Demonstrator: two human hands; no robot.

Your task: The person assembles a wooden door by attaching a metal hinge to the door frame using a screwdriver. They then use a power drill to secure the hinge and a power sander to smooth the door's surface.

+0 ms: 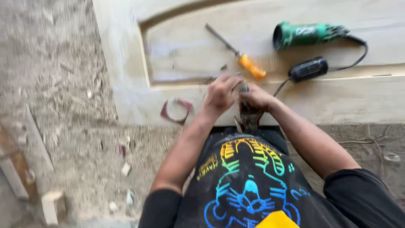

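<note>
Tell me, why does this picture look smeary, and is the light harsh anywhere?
Head view: motion blur smears the whole frame, worst at the left edge of the wooden panel and over both hands, so what they grip is unclear. Light is soft, even daylight with faint shadows; no glare. The green grinder and orange-handled screwdriver stay fairly readable.

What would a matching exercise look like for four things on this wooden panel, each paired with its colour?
Things:
1. power tool body
2. chisel handle
3. plug-like box on the cord
4. flat ring-shaped piece near the left hand

Colours:
A. black
B. dark red
C. green
D. orange

Pairs: 1-C, 2-D, 3-A, 4-B
</note>
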